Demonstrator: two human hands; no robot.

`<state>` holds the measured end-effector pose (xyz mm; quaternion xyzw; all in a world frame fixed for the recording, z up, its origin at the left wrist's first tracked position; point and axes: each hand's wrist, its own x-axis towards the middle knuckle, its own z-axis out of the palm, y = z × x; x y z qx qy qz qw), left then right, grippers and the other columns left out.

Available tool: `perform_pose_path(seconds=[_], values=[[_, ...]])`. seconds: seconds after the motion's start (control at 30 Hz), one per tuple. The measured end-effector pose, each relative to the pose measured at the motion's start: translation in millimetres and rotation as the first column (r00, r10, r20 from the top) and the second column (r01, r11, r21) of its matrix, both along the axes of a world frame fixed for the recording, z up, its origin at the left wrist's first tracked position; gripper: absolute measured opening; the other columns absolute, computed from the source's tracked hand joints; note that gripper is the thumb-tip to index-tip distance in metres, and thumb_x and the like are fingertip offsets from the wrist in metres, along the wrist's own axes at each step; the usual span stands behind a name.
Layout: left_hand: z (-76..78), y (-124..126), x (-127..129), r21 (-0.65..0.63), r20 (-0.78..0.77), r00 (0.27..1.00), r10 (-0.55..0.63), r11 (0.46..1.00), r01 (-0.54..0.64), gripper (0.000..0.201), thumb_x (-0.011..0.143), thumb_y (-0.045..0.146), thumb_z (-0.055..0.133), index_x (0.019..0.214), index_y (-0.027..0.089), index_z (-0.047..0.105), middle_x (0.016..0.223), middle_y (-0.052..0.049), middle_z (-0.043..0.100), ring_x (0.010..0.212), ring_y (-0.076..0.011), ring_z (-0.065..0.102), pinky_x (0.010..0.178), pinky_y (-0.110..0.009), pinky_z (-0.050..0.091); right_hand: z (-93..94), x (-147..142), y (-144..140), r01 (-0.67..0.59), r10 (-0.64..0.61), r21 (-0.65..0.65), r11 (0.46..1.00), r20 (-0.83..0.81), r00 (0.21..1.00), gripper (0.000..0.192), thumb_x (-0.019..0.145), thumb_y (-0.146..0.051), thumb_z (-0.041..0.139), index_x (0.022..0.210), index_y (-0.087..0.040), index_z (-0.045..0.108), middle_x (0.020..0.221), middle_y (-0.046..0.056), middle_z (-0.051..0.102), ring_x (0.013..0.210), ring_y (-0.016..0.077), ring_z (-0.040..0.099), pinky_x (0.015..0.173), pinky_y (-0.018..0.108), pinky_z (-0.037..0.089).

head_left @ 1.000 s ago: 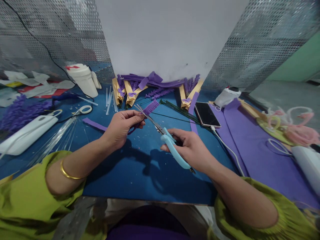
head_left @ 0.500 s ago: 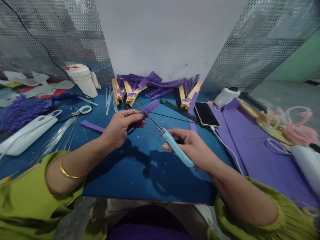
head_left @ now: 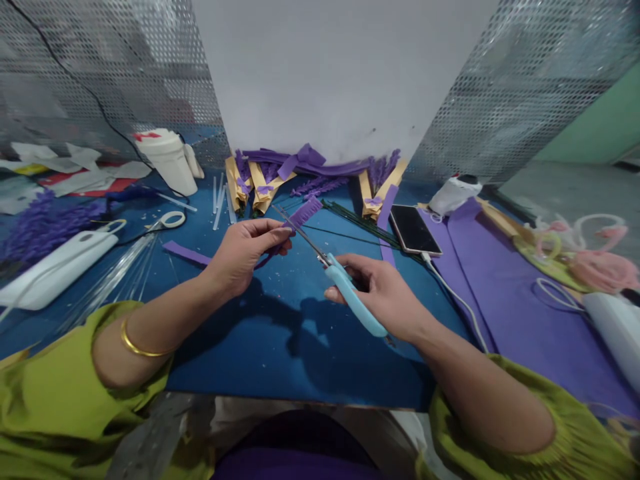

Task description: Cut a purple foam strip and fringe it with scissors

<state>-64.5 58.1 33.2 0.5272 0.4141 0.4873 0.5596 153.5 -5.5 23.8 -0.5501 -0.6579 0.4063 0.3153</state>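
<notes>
My left hand (head_left: pixel 245 252) pinches a purple foam strip (head_left: pixel 300 216) whose far end is cut into a fringe. My right hand (head_left: pixel 383 293) grips light-blue-handled scissors (head_left: pixel 353 300), with the blades (head_left: pixel 299 231) nearly closed against the strip just beyond my left fingertips. Both hands hover over the blue table mat (head_left: pixel 280 333). Both of my arms wear yellow-green sleeves, and a gold bangle (head_left: pixel 131 343) sits on my left forearm.
A phone (head_left: pixel 414 229) with a white cable lies right of the hands, beside a purple foam sheet (head_left: pixel 505 293). Fringed purple pieces and tan paper bundles (head_left: pixel 260 183) line the back wall. A white jug (head_left: pixel 167 159), white scissors (head_left: pixel 167 220) and clear sticks (head_left: pixel 120 270) lie left.
The scissor blades, open one second ago, have closed on the strip's edge. My right hand shifted slightly; my left hand stayed nearly still.
</notes>
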Motion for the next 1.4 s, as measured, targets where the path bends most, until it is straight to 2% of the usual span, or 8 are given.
perform_pose_path(seconds=[0.2, 0.53, 0.77, 0.97, 1.4], values=[[-1.2, 0.1, 0.6, 0.018, -0.011, 1.0, -0.001, 1.0, 0.001, 0.025, 0.067, 0.036, 0.083, 0.065, 0.016, 0.068, 0.062, -0.002, 0.063, 0.062, -0.0136, 0.057, 0.065, -0.027, 0.048, 0.1, -1.9, -2.1, 0.002, -0.004, 0.046, 0.999, 0.041, 0.999, 0.036, 0.074, -0.041, 0.078, 0.103, -0.022, 0.07, 0.073, -0.003, 0.062, 0.061, 0.0124, 0.048, 0.056, 0.025, 0.034], [-3.1, 1.1, -1.3, 0.029, -0.028, 0.999, -0.017, 0.999, 0.018, 0.024, 0.068, 0.037, 0.083, 0.066, 0.016, 0.07, 0.064, -0.003, 0.063, 0.062, -0.0131, 0.056, 0.064, -0.026, 0.046, 1.0, -0.8, -2.2, -0.032, 0.032, 0.012, 0.999, 0.009, 0.999, 0.036, 0.077, -0.042, 0.076, 0.105, -0.02, 0.07, 0.067, -0.004, 0.057, 0.057, 0.0108, 0.043, 0.053, 0.025, 0.031], [-3.9, 1.6, -1.1, 0.01, -0.026, 1.0, 0.0, 1.0, 0.0, 0.025, 0.065, 0.038, 0.085, 0.066, 0.017, 0.071, 0.062, -0.003, 0.064, 0.062, -0.0142, 0.057, 0.064, -0.027, 0.047, -0.1, 0.6, -2.7, -0.029, 0.029, 0.014, 0.999, 0.012, 1.0, 0.033, 0.077, -0.047, 0.076, 0.096, -0.021, 0.07, 0.065, -0.004, 0.056, 0.054, 0.0107, 0.042, 0.051, 0.026, 0.029], [-5.5, 3.3, -1.9, -0.017, 0.004, 1.0, -0.002, 1.0, 0.002, 0.015, 0.068, 0.03, 0.082, 0.069, 0.017, 0.074, 0.063, -0.002, 0.066, 0.061, -0.0127, 0.059, 0.064, -0.025, 0.049, -1.0, 1.1, -2.4, -0.035, 0.034, 0.026, 0.999, 0.009, 0.999, 0.03, 0.078, -0.045, 0.076, 0.096, -0.021, 0.069, 0.064, -0.005, 0.054, 0.054, 0.0102, 0.042, 0.051, 0.025, 0.029], [-5.4, 4.4, -3.2, -0.027, -0.007, 1.0, -0.009, 1.0, 0.009, 0.012, 0.069, 0.027, 0.079, 0.068, 0.017, 0.073, 0.063, -0.002, 0.067, 0.06, -0.012, 0.059, 0.063, -0.024, 0.048, -2.1, 3.1, -1.2, -0.065, 0.064, 0.0, 0.998, -0.036, 0.997, 0.03, 0.078, -0.043, 0.076, 0.095, -0.019, 0.07, 0.066, -0.004, 0.052, 0.058, 0.0098, 0.039, 0.052, 0.025, 0.029]])
